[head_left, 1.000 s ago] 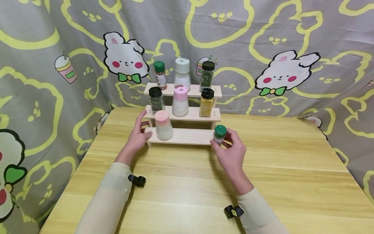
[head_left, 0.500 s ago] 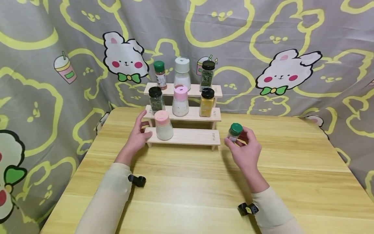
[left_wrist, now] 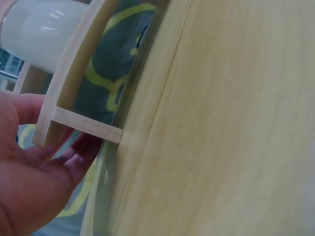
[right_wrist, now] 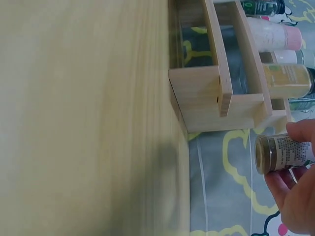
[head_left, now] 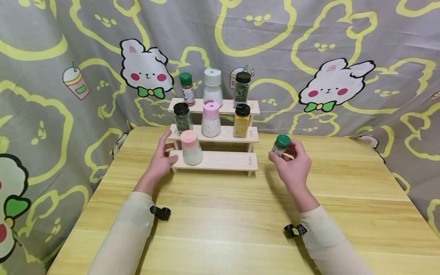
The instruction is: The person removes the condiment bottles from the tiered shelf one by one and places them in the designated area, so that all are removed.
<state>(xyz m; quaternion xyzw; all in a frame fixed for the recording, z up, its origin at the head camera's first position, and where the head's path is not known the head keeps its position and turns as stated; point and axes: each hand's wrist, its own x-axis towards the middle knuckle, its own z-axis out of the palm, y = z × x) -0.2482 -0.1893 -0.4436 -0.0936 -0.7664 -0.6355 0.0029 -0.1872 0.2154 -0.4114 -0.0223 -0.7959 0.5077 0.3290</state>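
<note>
At the left end of the rack (head_left: 226, 134), saw the left hand (head_left: 159, 158) gripping it, thumb on the bottom tier (head_left: 227, 160), other fingers reaching round behind. Just right of that grip, noted three upright jars stepping down: the red jar (head_left: 187, 94) under a green lid on the top tier (head_left: 228, 107), the dark jar (head_left: 183, 123) on the middle tier, the coral-lidded jar (head_left: 192, 153) on the bottom tier, near the thumb. Along the centre, found the white-lidded jar (head_left: 213, 91) up top and the lilac-lidded jar (head_left: 211, 124) in front of it. Farther right, counted the herb jar (head_left: 241, 91) above and the yellow jar (head_left: 241, 124) below, both black-lidded. Past the rack's right end, apart from it, saw the small jar (head_left: 280, 146) raised over the table (head_left: 220, 214), tilted, its green lid uppermost, pinched between thumb and fingers of the right hand (head_left: 295, 163). From the right wrist, made out its printed label, too fine to read.
</note>
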